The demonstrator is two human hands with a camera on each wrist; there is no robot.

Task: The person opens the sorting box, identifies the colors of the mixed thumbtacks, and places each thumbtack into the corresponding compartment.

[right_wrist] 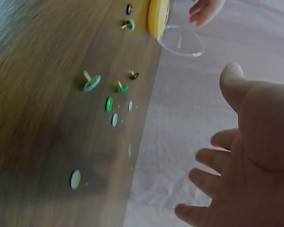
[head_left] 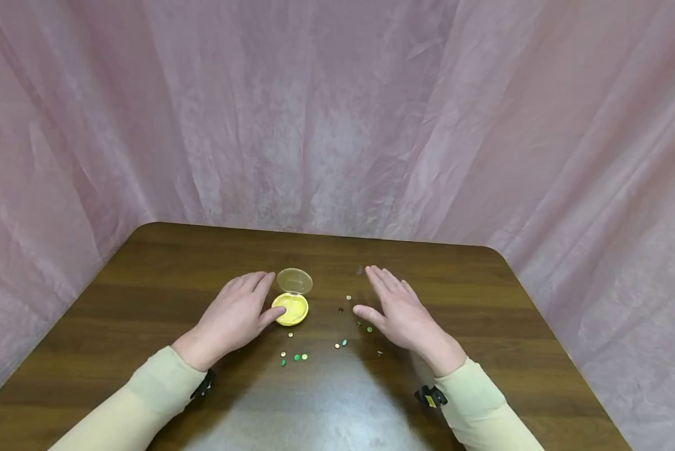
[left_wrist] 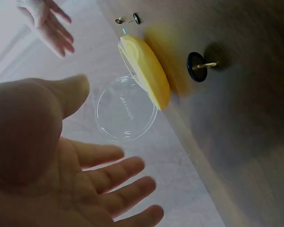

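- We are working over a dark wooden table (head_left: 146, 294) with pink cloth (head_left: 337, 113) hanging behind and to both sides of it.
- We are holding our left hand (head_left: 233, 316) palm down with the fingers straight and loosely spread, gripping nothing; the thumb tip is sitting right at the near rim of the yellow box, though we cannot tell whether it is touching.
- We are holding our right hand (head_left: 399, 313) the same way, fingers straight and relaxed, with nothing in it, hovering apart from the left hand.
- The round yellow box (head_left: 291, 309) is lying just beyond our left thumb, between the two hands but much closer to the left one.
- Its clear lid (head_left: 295, 280) is standing open, hinged up on the far side of the box, just past our left fingertips.
- Small pushpins (head_left: 298, 357) are lying scattered on the wood between our hands: some near our right thumb, others nearer our wrists; the left wrist view is showing one dark pin (left_wrist: 197, 61) beside the box.
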